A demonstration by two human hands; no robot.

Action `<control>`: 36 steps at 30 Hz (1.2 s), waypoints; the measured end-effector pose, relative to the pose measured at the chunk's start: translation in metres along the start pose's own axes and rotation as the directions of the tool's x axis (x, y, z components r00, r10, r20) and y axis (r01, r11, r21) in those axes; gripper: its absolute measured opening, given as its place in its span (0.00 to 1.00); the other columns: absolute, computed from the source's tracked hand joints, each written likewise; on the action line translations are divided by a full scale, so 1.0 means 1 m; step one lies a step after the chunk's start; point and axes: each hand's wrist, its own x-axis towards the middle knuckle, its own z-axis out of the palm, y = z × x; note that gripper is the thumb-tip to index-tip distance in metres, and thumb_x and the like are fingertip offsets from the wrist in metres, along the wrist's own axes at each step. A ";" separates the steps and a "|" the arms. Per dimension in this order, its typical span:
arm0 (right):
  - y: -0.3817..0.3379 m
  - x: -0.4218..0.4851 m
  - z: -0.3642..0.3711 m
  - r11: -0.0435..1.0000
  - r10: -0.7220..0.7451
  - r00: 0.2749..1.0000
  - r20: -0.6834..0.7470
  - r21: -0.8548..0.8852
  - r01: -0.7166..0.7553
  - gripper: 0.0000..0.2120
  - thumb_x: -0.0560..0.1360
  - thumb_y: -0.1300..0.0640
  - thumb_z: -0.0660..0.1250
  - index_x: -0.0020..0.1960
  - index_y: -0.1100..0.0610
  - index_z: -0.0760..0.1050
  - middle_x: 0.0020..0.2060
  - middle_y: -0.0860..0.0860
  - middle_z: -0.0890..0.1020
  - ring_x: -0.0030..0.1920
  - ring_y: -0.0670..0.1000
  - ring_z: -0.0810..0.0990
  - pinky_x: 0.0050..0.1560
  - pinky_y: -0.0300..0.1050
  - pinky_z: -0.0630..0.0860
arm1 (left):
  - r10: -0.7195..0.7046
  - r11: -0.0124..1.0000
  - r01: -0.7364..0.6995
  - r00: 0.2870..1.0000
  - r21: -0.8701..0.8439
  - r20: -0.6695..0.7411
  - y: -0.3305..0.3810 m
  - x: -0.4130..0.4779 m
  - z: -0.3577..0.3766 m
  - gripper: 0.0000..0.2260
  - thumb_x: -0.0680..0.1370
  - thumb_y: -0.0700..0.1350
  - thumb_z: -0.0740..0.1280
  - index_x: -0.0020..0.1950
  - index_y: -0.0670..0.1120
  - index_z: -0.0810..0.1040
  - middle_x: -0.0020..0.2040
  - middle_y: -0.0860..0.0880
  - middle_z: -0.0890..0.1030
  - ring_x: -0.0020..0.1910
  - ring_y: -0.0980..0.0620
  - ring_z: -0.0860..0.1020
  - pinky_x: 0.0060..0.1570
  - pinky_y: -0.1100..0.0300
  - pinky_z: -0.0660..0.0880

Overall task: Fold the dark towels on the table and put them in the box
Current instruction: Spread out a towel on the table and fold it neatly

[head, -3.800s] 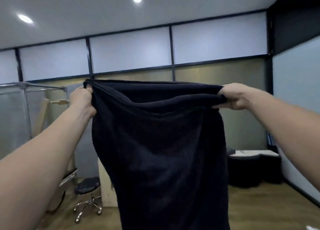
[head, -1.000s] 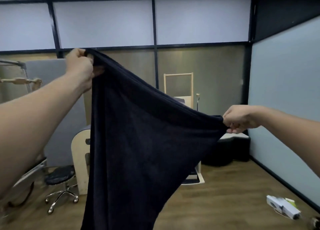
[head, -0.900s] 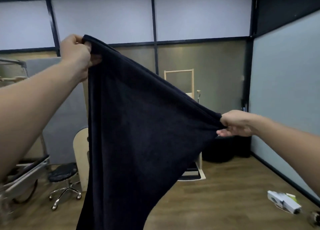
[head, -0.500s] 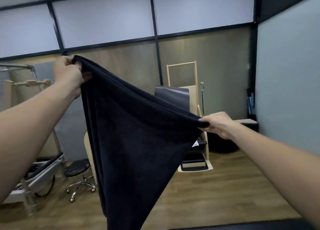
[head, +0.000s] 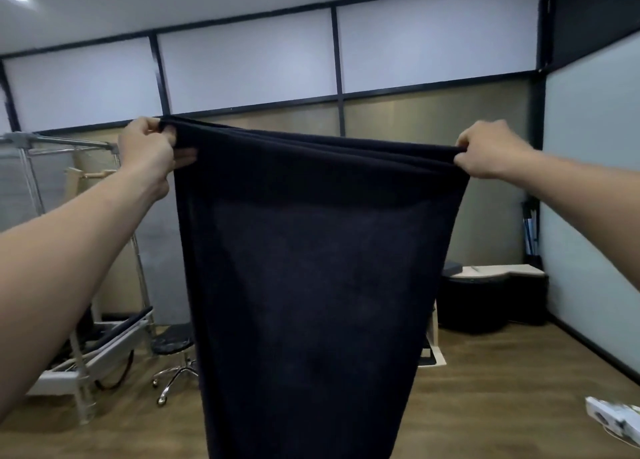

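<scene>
Compared with half a second ago, the right hand (head: 488, 150) is raised and moved outward, so the top edge of the dark towel (head: 311, 268) is now stretched almost level, not sloped. Its top corners are pinched by the left hand (head: 149, 147) and the right hand. The towel is held up in the air. The cloth is soft, matt and fuzzy, layered along the top and narrower toward the bottom.

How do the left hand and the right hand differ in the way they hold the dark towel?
The left hand holds its corner a little higher than the right hand. The left hand's fingertips show against the towel; the right hand shows only curled knuckles. Both pinch the top edge.
</scene>
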 end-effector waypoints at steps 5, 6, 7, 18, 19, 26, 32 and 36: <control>-0.007 0.018 -0.016 0.996 0.087 0.995 -0.039 0.031 -0.086 0.11 0.76 0.57 0.60 0.44 0.64 0.76 0.40 0.62 0.79 0.34 0.59 0.76 0.34 0.43 0.71 | -0.024 0.990 0.029 0.999 0.141 -0.039 0.003 0.007 -0.005 0.08 0.84 0.42 0.61 0.45 0.51 0.71 0.41 0.50 0.75 0.28 0.53 0.76 0.21 0.65 0.71; -0.005 0.019 -0.016 0.992 0.100 0.995 -0.004 0.083 -0.099 0.11 0.75 0.58 0.59 0.42 0.64 0.75 0.37 0.61 0.80 0.31 0.57 0.75 0.32 0.42 0.70 | -0.029 0.985 0.036 0.999 0.170 -0.042 0.001 0.007 -0.005 0.10 0.84 0.43 0.61 0.43 0.52 0.70 0.40 0.51 0.74 0.28 0.55 0.74 0.20 0.66 0.67; -0.003 0.019 -0.014 0.981 0.129 0.991 0.034 0.144 -0.133 0.11 0.75 0.59 0.58 0.40 0.64 0.75 0.34 0.61 0.80 0.29 0.56 0.74 0.31 0.41 0.69 | -0.029 0.981 0.034 0.999 0.192 -0.027 -0.003 0.006 -0.004 0.11 0.84 0.42 0.61 0.42 0.52 0.71 0.39 0.51 0.74 0.27 0.56 0.71 0.20 0.66 0.64; 0.028 0.007 0.130 0.236 0.425 0.786 0.448 0.784 -0.574 0.15 0.81 0.72 0.47 0.62 0.66 0.67 0.50 0.65 0.80 0.37 0.62 0.82 0.24 0.51 0.80 | -0.450 0.892 0.438 0.883 0.113 0.131 -0.163 -0.003 0.031 0.06 0.84 0.33 0.58 0.53 0.40 0.73 0.53 0.38 0.79 0.30 0.50 0.84 0.27 0.62 0.81; 0.028 0.012 0.140 0.165 0.437 0.781 0.446 0.814 -0.557 0.17 0.81 0.71 0.47 0.66 0.65 0.67 0.51 0.64 0.80 0.37 0.61 0.81 0.23 0.50 0.80 | -0.463 0.886 0.459 0.875 0.060 0.142 -0.173 -0.003 0.042 0.08 0.84 0.33 0.57 0.49 0.40 0.73 0.54 0.37 0.79 0.30 0.49 0.84 0.28 0.62 0.81; 0.014 0.037 0.065 0.119 0.544 0.830 0.124 0.968 -0.223 0.17 0.80 0.71 0.51 0.58 0.54 0.70 0.51 0.59 0.78 0.38 0.57 0.82 0.25 0.45 0.79 | -0.154 0.935 0.204 0.971 -0.290 0.185 -0.096 0.021 0.069 0.14 0.84 0.31 0.57 0.43 0.46 0.71 0.43 0.48 0.77 0.38 0.53 0.82 0.48 0.55 0.83; 0.020 -0.008 0.009 0.247 0.409 0.911 0.051 0.955 -0.164 0.19 0.80 0.67 0.56 0.70 0.62 0.68 0.41 0.48 0.87 0.42 0.48 0.87 0.39 0.43 0.82 | 0.009 0.918 0.129 0.939 -0.376 0.345 -0.065 0.015 0.021 0.15 0.79 0.29 0.57 0.47 0.47 0.76 0.42 0.51 0.80 0.42 0.53 0.83 0.54 0.52 0.82; 0.030 -0.073 0.018 0.373 0.320 0.936 0.149 0.888 -0.269 0.36 0.63 0.59 0.73 0.70 0.60 0.68 0.47 0.45 0.87 0.49 0.45 0.86 0.49 0.41 0.81 | -0.001 0.958 0.118 0.911 -0.260 0.412 -0.101 -0.037 -0.036 0.17 0.79 0.33 0.58 0.50 0.51 0.82 0.47 0.55 0.83 0.52 0.52 0.84 0.59 0.53 0.80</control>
